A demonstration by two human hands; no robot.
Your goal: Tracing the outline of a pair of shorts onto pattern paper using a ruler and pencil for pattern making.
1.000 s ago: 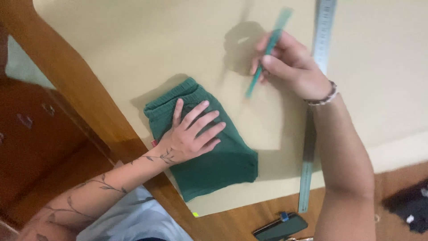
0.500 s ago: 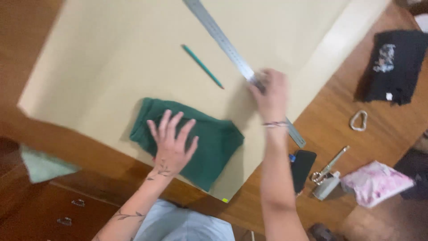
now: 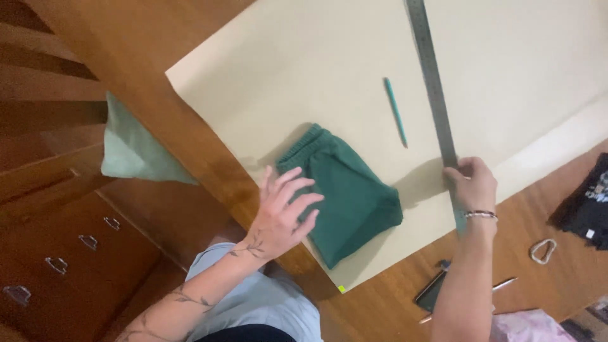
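Observation:
A folded dark green garment (image 3: 345,193) lies on a large beige sheet of paper (image 3: 316,69) spread over a wooden table. My left hand (image 3: 282,212) hovers at the garment's left edge with fingers spread, holding nothing. A long metal ruler (image 3: 434,82) runs up the paper on the right, and my right hand (image 3: 472,183) grips its near end. A teal pencil (image 3: 396,113) lies loose on the paper between the garment and the ruler.
On the bare wood at the lower right lie a dark phone (image 3: 430,291), a silver carabiner (image 3: 543,251), a black garment (image 3: 586,202) and a pink cloth (image 3: 525,324). A pale green cloth (image 3: 133,152) hangs over wooden drawers (image 3: 57,253) on the left.
My right hand put the pencil down on the paper and took hold of the ruler's near end. My left hand lifted off the garment to its left edge. The view swung around.

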